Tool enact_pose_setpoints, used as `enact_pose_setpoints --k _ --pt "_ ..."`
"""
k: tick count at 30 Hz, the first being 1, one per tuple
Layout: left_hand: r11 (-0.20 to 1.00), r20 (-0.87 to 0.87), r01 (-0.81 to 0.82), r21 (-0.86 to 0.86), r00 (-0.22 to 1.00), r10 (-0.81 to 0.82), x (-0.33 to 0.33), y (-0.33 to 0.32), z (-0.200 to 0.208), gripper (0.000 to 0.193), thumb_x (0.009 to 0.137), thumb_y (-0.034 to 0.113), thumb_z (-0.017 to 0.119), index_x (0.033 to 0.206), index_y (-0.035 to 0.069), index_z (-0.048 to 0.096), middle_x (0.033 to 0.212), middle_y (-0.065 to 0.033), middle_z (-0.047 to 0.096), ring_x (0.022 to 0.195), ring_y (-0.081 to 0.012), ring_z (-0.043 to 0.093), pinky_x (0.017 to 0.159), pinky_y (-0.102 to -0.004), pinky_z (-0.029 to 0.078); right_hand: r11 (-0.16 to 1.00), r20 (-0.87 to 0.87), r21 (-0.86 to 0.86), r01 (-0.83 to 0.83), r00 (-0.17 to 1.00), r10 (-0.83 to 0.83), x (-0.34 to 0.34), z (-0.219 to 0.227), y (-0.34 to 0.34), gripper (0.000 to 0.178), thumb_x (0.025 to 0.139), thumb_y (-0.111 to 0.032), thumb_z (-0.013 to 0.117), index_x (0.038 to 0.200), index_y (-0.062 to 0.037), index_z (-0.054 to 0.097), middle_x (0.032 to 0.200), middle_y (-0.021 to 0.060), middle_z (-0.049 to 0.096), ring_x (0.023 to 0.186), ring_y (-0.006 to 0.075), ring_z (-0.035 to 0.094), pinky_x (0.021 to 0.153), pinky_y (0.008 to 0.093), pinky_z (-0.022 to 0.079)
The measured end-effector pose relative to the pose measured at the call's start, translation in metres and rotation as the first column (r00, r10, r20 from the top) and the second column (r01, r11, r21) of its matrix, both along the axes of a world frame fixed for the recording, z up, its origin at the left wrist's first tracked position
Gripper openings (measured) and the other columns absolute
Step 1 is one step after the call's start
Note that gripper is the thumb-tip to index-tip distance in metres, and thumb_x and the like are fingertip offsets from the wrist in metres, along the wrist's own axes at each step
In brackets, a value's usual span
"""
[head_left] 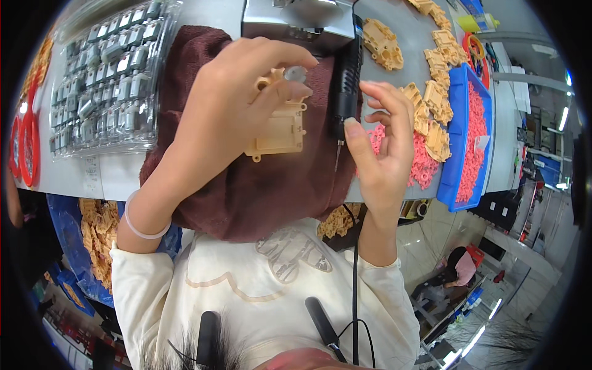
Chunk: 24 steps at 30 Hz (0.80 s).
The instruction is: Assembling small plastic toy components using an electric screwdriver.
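Observation:
My left hand (237,92) is closed around a pale yellow plastic housing (283,132), holding it over a dark brown cloth (246,197). Between thumb and forefinger, a small greyish round part (295,74) shows at the housing's far end. Part of the housing is hidden by the palm. My right hand (388,132) has its fingers apart, thumb and fingertips close to a black electric screwdriver (347,92) whose thin bit points towards me. Whether the thumb touches the screwdriver, I cannot tell.
A clear tray (151,126) of small metal motors sits at the left. Ahead is a metal-and-black device (302,21). To the right lie several yellow housings (382,44), loose pink parts (422,166) and a blue bin (459,80) of pink parts. Red-handled scissors (28,148) rest far left.

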<state>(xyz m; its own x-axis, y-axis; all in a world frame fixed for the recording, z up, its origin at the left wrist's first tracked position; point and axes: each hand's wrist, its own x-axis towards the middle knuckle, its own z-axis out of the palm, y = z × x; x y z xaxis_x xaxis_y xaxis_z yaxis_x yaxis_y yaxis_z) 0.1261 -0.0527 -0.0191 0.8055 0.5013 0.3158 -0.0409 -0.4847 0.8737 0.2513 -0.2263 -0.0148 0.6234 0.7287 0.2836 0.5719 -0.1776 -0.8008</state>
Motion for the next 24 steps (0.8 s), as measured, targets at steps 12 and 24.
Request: enact_pose_setpoints --k 12,24 --pt "0.613 0.107 -0.168 0.772 0.985 0.135 0.01 -0.01 -0.017 0.022 0.069 0.01 0.077 0.09 0.01 0.069 0.087 0.0005 0.066 0.082 -0.0196 0.06 0.07 -0.0336 0.046 0.983 -0.058 0.041 0.179 0.983 -0.176 0.047 -0.016 -0.056 0.027 0.084 0.0 0.068 0.111 -0.0012 0.065 0.11 0.0074 0.061 0.09 0.0136 0.055 0.081 0.0262 0.045" --pt "0.785 0.076 -0.142 0.603 0.99 0.12 0.012 -0.016 -0.017 0.021 0.069 0.005 0.076 0.089 0.008 0.072 0.083 -0.0019 0.065 0.075 -0.0225 0.058 0.068 -0.0344 0.047 0.931 0.557 -0.321 0.173 0.829 0.038 0.122 -0.036 -0.011 0.02 0.078 -0.018 0.075 0.091 -0.0043 0.071 0.091 0.0086 0.066 0.091 0.0302 0.058 0.084 0.0412 0.045"
